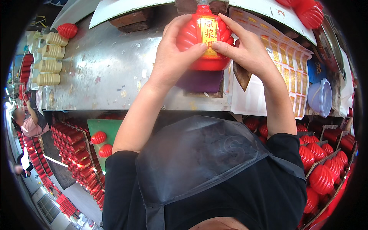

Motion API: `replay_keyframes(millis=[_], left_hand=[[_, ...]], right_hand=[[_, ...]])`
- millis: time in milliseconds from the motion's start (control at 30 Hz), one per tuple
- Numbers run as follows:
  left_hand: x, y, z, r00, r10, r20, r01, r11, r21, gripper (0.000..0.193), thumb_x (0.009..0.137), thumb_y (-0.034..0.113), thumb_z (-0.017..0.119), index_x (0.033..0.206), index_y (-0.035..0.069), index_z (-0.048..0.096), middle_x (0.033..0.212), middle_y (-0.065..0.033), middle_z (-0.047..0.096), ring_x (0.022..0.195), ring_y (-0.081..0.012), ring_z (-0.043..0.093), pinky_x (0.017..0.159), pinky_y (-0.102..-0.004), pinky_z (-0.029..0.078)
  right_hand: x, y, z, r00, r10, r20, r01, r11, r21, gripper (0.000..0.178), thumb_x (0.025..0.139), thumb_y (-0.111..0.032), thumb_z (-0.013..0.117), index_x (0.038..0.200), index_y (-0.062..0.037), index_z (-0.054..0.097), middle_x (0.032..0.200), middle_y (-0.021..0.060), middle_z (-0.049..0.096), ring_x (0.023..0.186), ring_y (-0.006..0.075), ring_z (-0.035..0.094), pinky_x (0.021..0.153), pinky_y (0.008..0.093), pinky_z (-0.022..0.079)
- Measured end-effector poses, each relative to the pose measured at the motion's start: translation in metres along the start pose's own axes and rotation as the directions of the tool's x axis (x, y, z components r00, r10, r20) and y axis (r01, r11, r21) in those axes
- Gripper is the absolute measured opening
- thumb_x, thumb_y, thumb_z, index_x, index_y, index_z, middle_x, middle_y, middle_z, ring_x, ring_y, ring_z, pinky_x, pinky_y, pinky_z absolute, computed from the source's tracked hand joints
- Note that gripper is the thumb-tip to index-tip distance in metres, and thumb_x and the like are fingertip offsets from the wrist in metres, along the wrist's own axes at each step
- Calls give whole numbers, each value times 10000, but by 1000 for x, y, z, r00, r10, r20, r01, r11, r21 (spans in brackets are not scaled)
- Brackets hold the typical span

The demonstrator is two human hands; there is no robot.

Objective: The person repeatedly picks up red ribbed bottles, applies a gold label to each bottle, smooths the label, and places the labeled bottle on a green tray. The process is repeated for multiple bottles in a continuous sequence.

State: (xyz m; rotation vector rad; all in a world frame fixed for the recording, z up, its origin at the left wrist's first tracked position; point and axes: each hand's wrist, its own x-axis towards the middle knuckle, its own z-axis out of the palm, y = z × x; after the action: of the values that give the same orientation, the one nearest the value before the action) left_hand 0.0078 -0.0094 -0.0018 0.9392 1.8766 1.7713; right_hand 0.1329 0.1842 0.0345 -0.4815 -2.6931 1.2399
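Observation:
A glossy red bottle (pixel 216 63) with swirled ribs stands between my hands at the top middle, its neck pointing away from me. My left hand (pixel 165 57) wraps its left side and my right hand (pixel 251 50) its right side. Both thumbs press the lower part of a yellow label (pixel 209 28) on the bottle's front. Below the bottle shows a purple-covered block (pixel 207 82) on the metal table (pixel 103 69). Beside my right wrist lies a dark pointed piece (pixel 242 76), next to sheets of yellow-and-gold labels (pixel 285 57).
Several cream bottles (pixel 49 65) line the table's left end, with a red bottle (pixel 67 30) behind them. A lilac basket (pixel 319 97) stands at the right. Crates of red bottles (pixel 322 178) sit lower right; red stacks (pixel 76 145) and another person (pixel 32 122) are at left.

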Motion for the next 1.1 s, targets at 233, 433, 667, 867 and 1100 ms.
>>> replay_keyframes(millis=[233,433,667,867,1100], left_hand=[[0,1,-1,1000,6,8,-6,1000,-10,818,876,130,841,1574,27,429,1510,-143,518,1369,-226,548,1173,-372,462],[-1,1,1,999,29,-29,-29,1000,6,825,819,210,852,1524,13,471,1498,-186,500,1377,-297,551,1165,-394,463],[0,1,-1,998,60,-10,-59,994,87,824,843,199,847,1547,21,456,1505,-165,510,1381,-267,543,1161,-388,465],[-5,2,-2,1000,-25,19,29,969,-245,682,957,204,739,1556,30,465,1551,-151,481,1416,-256,514,1182,-376,425],[-1,-7,-5,998,42,55,-40,998,-41,568,1095,203,602,1611,55,418,1573,-99,492,1439,-189,466,1232,-354,365]], right_hand=[[1,-1,0,1000,-20,-18,19,999,-32,897,885,-526,827,1584,-67,503,1355,215,699,1211,249,682,1009,362,531],[0,0,0,1000,-18,-15,18,1000,-2,900,881,-539,825,1584,-74,508,1329,203,708,1092,229,699,942,352,552],[1,4,1,998,-45,-34,44,999,-28,882,894,-527,815,1593,-90,502,1286,176,719,947,190,680,876,339,560],[3,13,-3,994,-98,43,85,967,240,707,1027,-422,713,1617,-114,472,1408,147,650,1138,180,650,994,326,534],[-1,16,-3,996,-64,67,48,975,217,684,1045,-370,697,1636,-134,447,1431,136,633,1181,167,628,1021,320,523]])
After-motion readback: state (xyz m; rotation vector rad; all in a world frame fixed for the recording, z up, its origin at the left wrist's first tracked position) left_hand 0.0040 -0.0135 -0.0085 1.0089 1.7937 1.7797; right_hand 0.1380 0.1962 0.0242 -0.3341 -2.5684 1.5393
